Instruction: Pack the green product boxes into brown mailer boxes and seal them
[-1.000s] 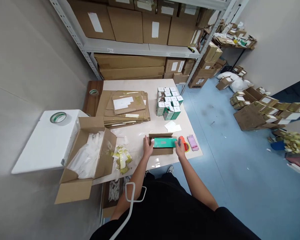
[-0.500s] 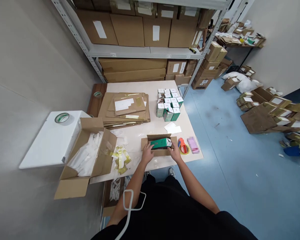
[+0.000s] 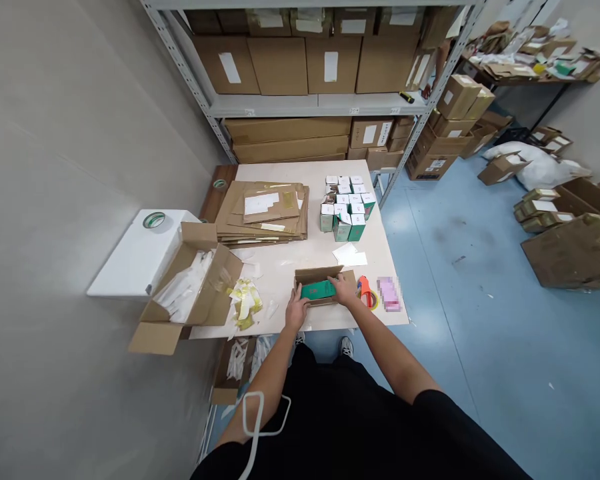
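Note:
A small open cardboard box [image 3: 312,275] sits near the table's front edge. In it lies a long green box [image 3: 318,291], its white end flap no longer showing. My left hand [image 3: 296,309] is closed around the cardboard box's left end, its fingertips close to the green box. At the other end, my right hand [image 3: 344,289] grips the right end of the green box, and its fingers partly cover that end. Just right of this hand lies an orange-red tape dispenser [image 3: 365,291] with yellow tape.
Several green-and-white boxes [image 3: 349,208] stand grouped behind. Flattened cardboard [image 3: 265,212] is stacked at back left. A large open carton [image 3: 200,291] holds white packing material, beside crumpled tape scraps [image 3: 245,302]. White papers [image 3: 350,255] lie mid-table; a shelf [image 3: 305,105] rises beyond.
My right hand has shifted left onto the green box's end, and the white flap there is now out of sight. The camera view has turned slightly left.

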{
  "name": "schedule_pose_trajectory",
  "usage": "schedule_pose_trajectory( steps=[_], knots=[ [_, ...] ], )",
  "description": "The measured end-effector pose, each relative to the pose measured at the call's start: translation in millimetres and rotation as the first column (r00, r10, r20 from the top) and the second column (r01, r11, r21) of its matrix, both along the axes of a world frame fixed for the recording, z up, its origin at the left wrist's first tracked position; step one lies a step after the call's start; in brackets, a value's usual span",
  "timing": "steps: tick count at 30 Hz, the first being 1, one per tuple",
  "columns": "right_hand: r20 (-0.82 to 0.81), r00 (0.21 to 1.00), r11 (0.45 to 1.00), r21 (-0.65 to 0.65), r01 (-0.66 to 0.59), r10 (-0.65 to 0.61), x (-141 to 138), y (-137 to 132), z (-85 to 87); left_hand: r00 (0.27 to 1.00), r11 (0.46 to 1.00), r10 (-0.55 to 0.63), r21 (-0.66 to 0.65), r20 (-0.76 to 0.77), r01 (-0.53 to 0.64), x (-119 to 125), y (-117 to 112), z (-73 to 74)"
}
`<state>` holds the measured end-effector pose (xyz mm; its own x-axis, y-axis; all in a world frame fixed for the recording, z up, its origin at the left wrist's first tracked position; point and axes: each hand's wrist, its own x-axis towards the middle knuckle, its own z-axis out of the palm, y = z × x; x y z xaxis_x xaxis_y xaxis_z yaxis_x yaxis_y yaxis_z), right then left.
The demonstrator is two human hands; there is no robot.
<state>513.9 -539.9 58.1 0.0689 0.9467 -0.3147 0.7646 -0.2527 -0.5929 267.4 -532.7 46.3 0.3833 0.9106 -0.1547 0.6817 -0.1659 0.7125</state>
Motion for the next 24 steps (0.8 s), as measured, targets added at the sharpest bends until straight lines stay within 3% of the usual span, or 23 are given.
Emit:
schedule_pose_trajectory(
  steps=[5,13,16,19,24],
  knots=[
    [0.016,0.995,0.995,-0.031,-0.094,0.095,27.7,-15.4,16.1,1.0,0.999,-0.021,0.026,-0.004,0.021,6.8,-17.3,16.1],
    [-0.118,0.992,0.981,0.193,-0.023,0.046,66.8,-33.7,48.4,0.998,0.974,0.036,0.22,0.06,-0.049,33.5,-39.9,36.7],
    [-0.118,0.991,0.959,0.281,-0.034,0.069,70.1,-33.9,54.9,0.994,0.956,0.077,0.277,0.081,-0.097,40.0,-46.5,46.3],
    [-0.015,0.991,0.914,0.389,-0.118,0.135,66.6,-33.1,59.1,0.985,0.934,0.13,0.318,0.114,-0.161,40.0,-54.3,57.7],
    [0.088,0.971,0.894,0.38,-0.238,0.222,54.6,-36.3,70.6,0.978,0.919,0.187,0.336,0.088,-0.206,28.5,-65.2,74.2]
  ],
)
